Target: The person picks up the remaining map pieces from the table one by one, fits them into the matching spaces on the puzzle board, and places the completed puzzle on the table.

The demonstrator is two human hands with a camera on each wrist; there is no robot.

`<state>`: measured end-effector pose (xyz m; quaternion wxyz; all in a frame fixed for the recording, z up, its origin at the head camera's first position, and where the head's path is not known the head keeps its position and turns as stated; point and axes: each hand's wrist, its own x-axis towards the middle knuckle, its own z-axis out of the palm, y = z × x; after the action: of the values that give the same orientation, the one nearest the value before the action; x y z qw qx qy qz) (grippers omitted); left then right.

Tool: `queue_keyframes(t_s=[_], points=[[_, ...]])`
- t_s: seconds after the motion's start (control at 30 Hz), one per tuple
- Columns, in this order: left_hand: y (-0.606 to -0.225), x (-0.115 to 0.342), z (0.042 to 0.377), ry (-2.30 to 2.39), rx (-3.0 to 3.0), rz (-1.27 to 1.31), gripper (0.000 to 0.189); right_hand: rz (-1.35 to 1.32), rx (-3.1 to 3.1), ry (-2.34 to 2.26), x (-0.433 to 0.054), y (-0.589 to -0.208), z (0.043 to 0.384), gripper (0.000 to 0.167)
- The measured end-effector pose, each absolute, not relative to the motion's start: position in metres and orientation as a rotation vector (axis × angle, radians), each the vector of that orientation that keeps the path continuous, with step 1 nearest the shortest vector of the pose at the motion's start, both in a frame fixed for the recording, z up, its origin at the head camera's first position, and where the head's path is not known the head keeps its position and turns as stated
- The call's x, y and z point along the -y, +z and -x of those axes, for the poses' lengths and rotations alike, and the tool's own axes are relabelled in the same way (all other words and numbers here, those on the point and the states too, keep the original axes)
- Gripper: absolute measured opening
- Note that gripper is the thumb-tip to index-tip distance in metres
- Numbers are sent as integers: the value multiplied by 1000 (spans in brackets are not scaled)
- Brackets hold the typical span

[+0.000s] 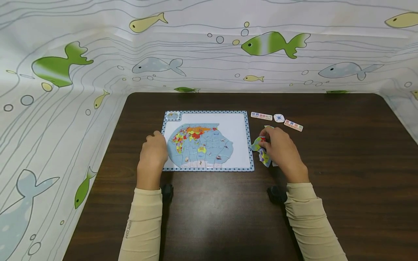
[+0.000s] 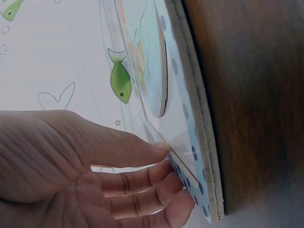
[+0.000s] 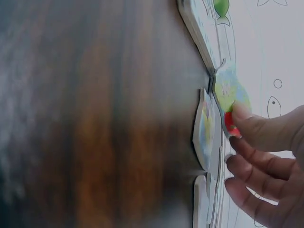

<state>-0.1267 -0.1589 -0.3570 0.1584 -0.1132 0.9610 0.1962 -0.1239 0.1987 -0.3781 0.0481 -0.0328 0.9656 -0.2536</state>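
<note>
Puzzle piece (image 3: 224, 89), wavy-edged, flat, in right hand (image 1: 281, 149)

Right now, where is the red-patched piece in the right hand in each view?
Head: the piece right of centre, beside the board, in the right hand.
Left wrist: not in it.
Right wrist: right of centre, above mid-height, red end lowest.
Shared landmark: the board, central in head, right of centre in left wrist, top in right wrist.
</note>
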Motion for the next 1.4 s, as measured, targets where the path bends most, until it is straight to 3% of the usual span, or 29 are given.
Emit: queue_keyframes(t_s=[0.3,1.4], points=[[-357,159,126,561,-2753,329,52,55,-2904,-926,-203,-373,124,16],[-354,159,126,553,-2739,319,55,39,-2860,-1058,-201,-360,121,20]])
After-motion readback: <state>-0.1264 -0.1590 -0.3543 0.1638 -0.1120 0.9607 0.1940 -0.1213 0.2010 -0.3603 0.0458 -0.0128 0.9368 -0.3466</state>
